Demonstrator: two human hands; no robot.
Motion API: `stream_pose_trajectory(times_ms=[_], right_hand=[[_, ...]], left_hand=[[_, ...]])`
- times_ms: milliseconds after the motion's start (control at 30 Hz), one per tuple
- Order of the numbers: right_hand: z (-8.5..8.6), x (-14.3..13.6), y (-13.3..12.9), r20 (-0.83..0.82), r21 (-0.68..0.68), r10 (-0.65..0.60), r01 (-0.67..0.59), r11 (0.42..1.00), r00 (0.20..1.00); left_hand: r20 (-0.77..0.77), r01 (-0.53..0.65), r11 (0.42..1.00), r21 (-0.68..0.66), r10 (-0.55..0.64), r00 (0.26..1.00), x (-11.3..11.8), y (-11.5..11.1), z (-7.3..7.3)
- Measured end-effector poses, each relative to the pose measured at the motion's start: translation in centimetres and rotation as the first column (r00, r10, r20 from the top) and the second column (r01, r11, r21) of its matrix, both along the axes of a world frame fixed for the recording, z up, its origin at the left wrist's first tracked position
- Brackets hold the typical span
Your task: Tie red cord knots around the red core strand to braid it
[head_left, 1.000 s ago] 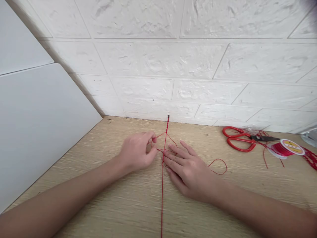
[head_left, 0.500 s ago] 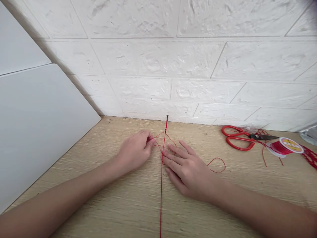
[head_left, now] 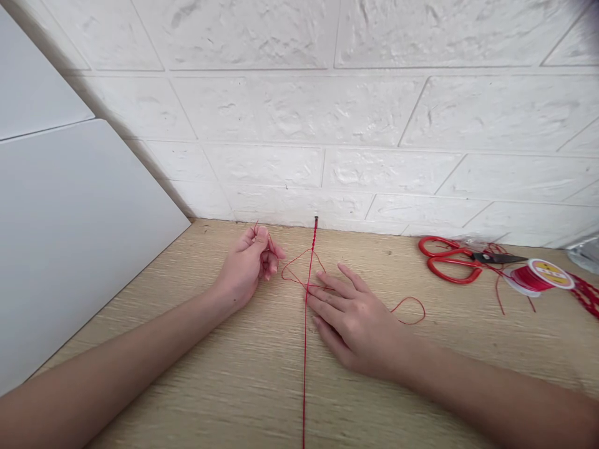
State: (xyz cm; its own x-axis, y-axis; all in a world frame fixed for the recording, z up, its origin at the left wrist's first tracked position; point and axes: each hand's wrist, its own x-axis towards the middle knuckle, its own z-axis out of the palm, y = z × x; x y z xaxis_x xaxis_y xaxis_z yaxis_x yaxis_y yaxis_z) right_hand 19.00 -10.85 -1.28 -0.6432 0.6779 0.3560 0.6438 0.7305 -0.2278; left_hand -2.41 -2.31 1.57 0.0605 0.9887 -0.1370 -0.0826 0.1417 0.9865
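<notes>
Thin red cord [head_left: 304,362] runs straight down the tabletop from a short knotted red braid [head_left: 314,236], which is fixed at a dark point by the wall. Left of the straight cord, my left hand [head_left: 250,262] is raised a little, its fingers closed on a thin strand of red cord that curls about the fingertips. A loose loop of cord [head_left: 283,272] spreads below the braid, between the hands. My right hand [head_left: 353,315] lies flat with fingers spread, fingertips resting over the cord on the table. Another small loop of cord [head_left: 414,299] sticks out past its wrist.
Red-handled scissors [head_left: 453,262] lie at the right by the wall, beside a spool of red cord [head_left: 538,277]. Red braided cord [head_left: 584,296] and clear plastic [head_left: 584,254] sit farther right. A white panel [head_left: 93,237] stands at the left, and a white brick-pattern wall [head_left: 299,112] closes the back.
My left hand has moved left and up from the cord, turning so its fingers show, with a strand in them. The loop beside the braid now lies released. My right hand has stayed put.
</notes>
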Motion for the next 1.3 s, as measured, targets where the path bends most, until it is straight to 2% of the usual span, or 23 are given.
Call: stream_pose_trajectory(times_ms=[100,267,333,400,433,467,533,567,600,633,667,700,733,800,867,967,1033,1167,1300], right_hand=[[0.0,0.0,0.0,-0.004,-0.005,0.000,0.000,1.000,1.000],[0.3,0.1,-0.1,-0.045,0.021,0.015,-0.014,1.000,0.999],[0.6,0.2,-0.1,-0.087,0.044,0.020,-0.016,0.999,0.996],[0.9,0.2,-0.1,-0.135,0.062,0.009,-0.001,0.998,0.991],[1.0,0.2,-0.1,-0.153,0.063,-0.004,0.014,0.998,0.988],[1.1,0.2,-0.1,-0.166,0.061,-0.024,0.035,0.998,0.986],[1.1,0.2,0.1,-0.167,0.039,-0.083,0.090,0.995,0.982],[1.0,0.2,0.2,-0.158,0.022,-0.118,0.123,0.992,0.980],[1.0,0.2,0.3,-0.146,0.004,-0.153,0.155,0.988,0.977],[0.9,0.2,0.4,-0.131,-0.014,-0.186,0.186,0.982,0.974],[0.8,0.1,0.4,-0.118,-0.030,-0.216,0.214,0.976,0.969],[0.8,0.1,0.5,-0.108,-0.045,-0.243,0.240,0.970,0.964],[0.7,0.1,0.6,-0.101,-0.058,-0.268,0.264,0.963,0.958],[0.6,0.1,0.7,-0.093,-0.085,-0.317,0.310,0.947,0.944],[0.5,0.1,0.9,-0.090,-0.119,-0.364,0.353,0.928,0.927],[0.3,0.2,1.2,-0.088,-0.175,-0.414,0.396,0.902,0.906],[0.2,0.2,1.3,-0.087,-0.202,-0.422,0.399,0.895,0.903],[0.2,0.2,1.4,-0.096,-0.225,-0.384,0.356,0.907,0.918],[0.4,0.2,1.4,-0.111,-0.239,-0.353,0.320,0.917,0.929]], left_hand=[[0.018,-0.049,0.999,0.009,0.049,0.999,0.1,0.1,0.1],[-0.087,-0.039,0.980,0.195,0.057,0.995,-0.2,-0.3,-0.1],[-0.201,0.030,0.951,0.307,0.034,0.979,-0.5,-0.8,-0.2],[-0.382,0.190,0.887,0.422,-0.016,0.924,-0.7,-1.6,-0.1],[-0.479,0.308,0.828,0.468,-0.056,0.876,-0.9,-1.9,0.0],[-0.563,0.439,0.744,0.504,-0.102,0.820,-1.0,-2.3,0.1],[-0.684,0.654,0.512,0.557,-0.164,0.711,-1.1,-2.9,0.4],[-0.730,0.723,0.389,0.571,-0.162,0.664,-1.2,-3.2,0.5],[-0.762,0.762,0.285,0.581,-0.139,0.633,-1.2,-3.4,0.6],[-0.779,0.778,0.207,0.593,-0.096,0.620,-1.3,-3.6,0.7],[-0.774,0.768,0.160,0.620,-0.035,0.632,-1.3,-3.8,0.7],[-0.743,0.732,0.142,0.666,0.039,0.668,-1.3,-4.0,0.6],[-0.689,0.675,0.142,0.724,0.121,0.714,-1.4,-4.2,0.6],[-0.569,0.539,0.183,0.822,0.284,0.772,-1.3,-4.3,0.3],[-0.561,0.488,0.277,0.828,0.372,0.740,-1.1,-4.1,0.0],[-0.735,0.583,0.461,0.669,0.294,0.610,-0.6,-3.6,-0.6],[-0.822,0.630,0.552,0.547,0.215,0.527,-0.3,-3.2,-0.8],[-0.901,0.673,0.633,0.384,0.096,0.423,0.0,-2.8,-1.0],[-0.914,0.651,0.698,0.298,0.013,0.404,0.0,-2.5,-1.0]])
